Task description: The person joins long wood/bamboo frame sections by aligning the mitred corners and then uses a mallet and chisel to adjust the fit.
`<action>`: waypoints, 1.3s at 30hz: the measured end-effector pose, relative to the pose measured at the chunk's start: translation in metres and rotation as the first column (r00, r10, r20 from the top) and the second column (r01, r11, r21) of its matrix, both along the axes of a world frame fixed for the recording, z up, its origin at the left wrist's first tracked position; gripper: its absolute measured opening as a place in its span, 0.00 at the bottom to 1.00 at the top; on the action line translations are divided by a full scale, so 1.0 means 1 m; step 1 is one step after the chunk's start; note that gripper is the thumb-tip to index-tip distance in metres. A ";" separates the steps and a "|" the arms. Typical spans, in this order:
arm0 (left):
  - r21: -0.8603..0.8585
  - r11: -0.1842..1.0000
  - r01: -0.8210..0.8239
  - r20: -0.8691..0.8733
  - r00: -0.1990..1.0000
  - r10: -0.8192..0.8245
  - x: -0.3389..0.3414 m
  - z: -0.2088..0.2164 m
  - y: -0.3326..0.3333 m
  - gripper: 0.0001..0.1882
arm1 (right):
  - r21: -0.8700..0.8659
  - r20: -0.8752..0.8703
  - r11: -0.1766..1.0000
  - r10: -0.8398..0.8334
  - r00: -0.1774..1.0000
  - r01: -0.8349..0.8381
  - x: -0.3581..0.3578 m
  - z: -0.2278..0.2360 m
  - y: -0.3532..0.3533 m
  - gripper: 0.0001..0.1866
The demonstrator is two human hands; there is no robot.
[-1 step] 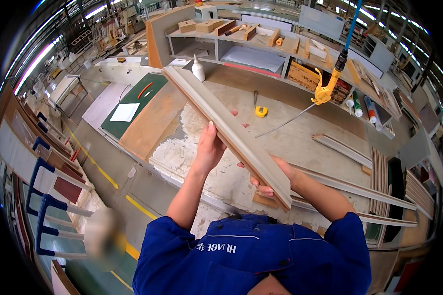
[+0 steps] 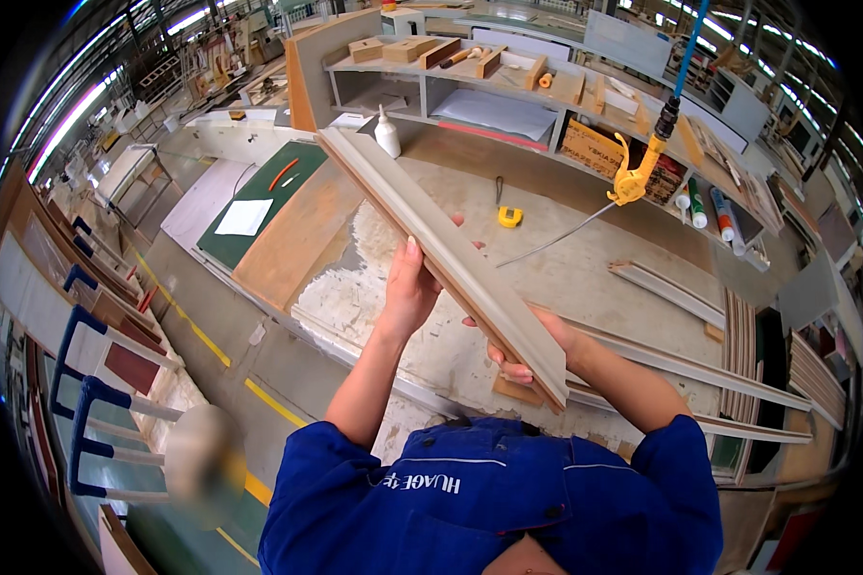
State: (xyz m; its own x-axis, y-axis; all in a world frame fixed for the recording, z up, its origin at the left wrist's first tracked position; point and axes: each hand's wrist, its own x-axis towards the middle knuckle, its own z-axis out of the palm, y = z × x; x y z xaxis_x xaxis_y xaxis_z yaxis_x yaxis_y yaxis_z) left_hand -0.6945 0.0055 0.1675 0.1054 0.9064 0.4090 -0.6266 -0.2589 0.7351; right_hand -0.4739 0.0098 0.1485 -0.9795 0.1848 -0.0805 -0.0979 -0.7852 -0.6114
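A length of pale grey moulding (image 2: 441, 254) with a brown wooden edge slants across the view above the workbench (image 2: 556, 249). Its far end points up and left, its mitred near end down and right. My left hand (image 2: 414, 284) grips it around the middle, thumb on the brown edge and fingertips showing past the far side. My right hand (image 2: 532, 350) is closed around it close to the near end, with fingers curled under the brown edge. Part of each hand is hidden behind the moulding.
Beyond the moulding lie a yellow tape measure (image 2: 510, 218) and a screwdriver (image 2: 499, 190). A white glue bottle (image 2: 386, 136) stands by the shelf unit (image 2: 422, 94). A yellow air gun (image 2: 633, 180) hangs from a blue hose. More moulding strips (image 2: 700, 369) lie at right; blue-padded racks (image 2: 86, 402) stand at left.
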 end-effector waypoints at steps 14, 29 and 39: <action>-0.294 0.920 -0.259 -0.149 0.963 0.223 -0.005 -0.019 0.001 0.13 | 0.768 0.182 0.602 -0.531 0.828 0.218 -0.001 -0.003 -0.016 0.27; -0.264 0.889 -0.374 0.088 0.908 0.409 -0.014 -0.042 -0.088 0.35 | 0.946 -0.147 0.086 -0.745 0.651 0.312 -0.079 -0.074 -0.087 0.28; -0.183 0.898 -0.400 0.078 0.905 0.419 -0.024 -0.060 -0.109 0.17 | 0.961 0.019 0.208 -0.708 0.706 0.183 -0.083 -0.086 -0.094 0.26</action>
State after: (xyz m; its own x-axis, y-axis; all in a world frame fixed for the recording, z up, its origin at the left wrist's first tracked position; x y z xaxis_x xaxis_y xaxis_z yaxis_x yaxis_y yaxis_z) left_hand -0.7183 -0.1036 0.1074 -0.3272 0.9131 0.2432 -0.5711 -0.3962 0.7190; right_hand -0.5570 -0.0845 0.0629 -0.6031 0.7858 0.1371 0.2056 0.3193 -0.9251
